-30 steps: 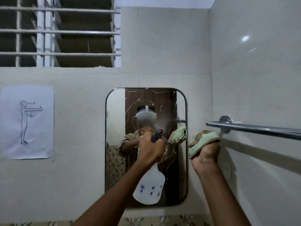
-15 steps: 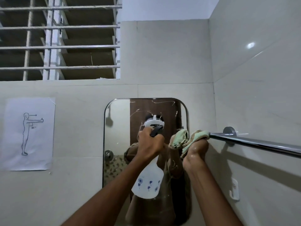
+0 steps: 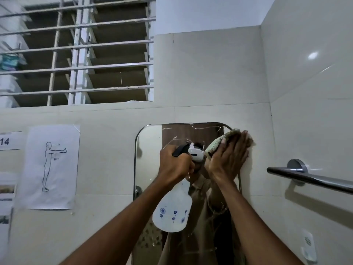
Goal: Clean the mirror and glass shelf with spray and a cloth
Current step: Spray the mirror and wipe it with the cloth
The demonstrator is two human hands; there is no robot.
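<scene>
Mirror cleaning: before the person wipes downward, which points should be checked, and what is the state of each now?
1. Cloth lies on the mirror at its upper right corner: ok.
2. Right hand presses the cloth with straight fingers: ok.
3. Spray bottle gripped firmly by the left hand: ok.
4. Bottle hangs in front of the glass and covers part of the wipe path: not ok.
5. Streaks near the mirror's top edge are not yet wiped: not ok.
6. Enough spray on the glass: cannot tell.

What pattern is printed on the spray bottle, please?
Small blue flowers on the white spray bottle, seen in the head view.
</scene>
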